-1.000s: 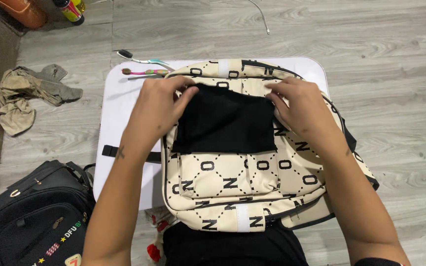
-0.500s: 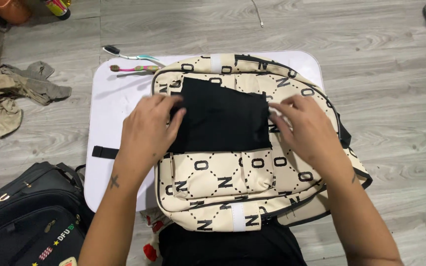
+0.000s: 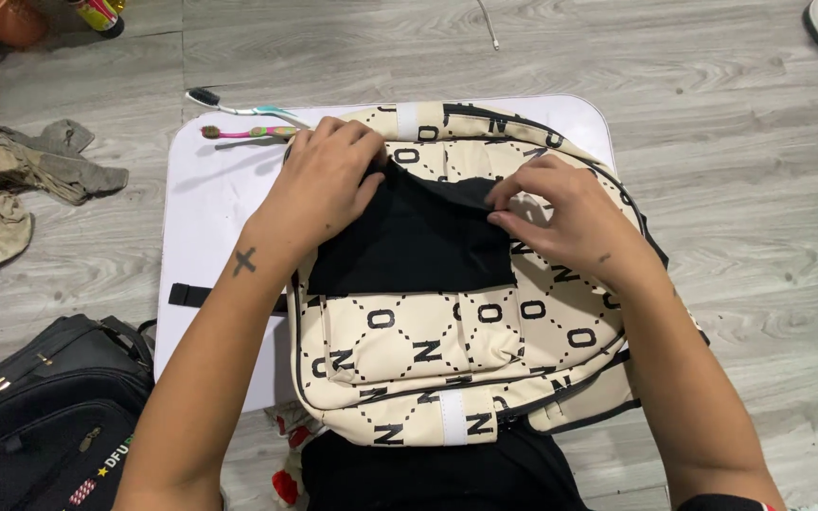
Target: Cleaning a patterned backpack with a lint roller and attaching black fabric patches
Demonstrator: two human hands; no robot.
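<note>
Working a folded black cloth (image 3: 414, 241) at the mouth of a cream fabric backpack with black letter-and-diamond print (image 3: 447, 350), flat on a white rectangular board (image 3: 215, 203). Since half a second ago: left hand (image 3: 328, 180) shifted up to the bag's 11 o'clock rim, fingers curled on cloth and edge; right hand (image 3: 560, 213) pinching the cloth's 2 o'clock corner, now folded over. Cloth apparently being tucked in. Two toothbrushes (image 3: 248, 123) near, 10 o'clock. Open floor 12 to 3; black bag (image 3: 44, 416) crowding 8 o'clock.

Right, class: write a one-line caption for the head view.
Both hands, left and right, hold a black garment on a cream patterned backpack.
</note>
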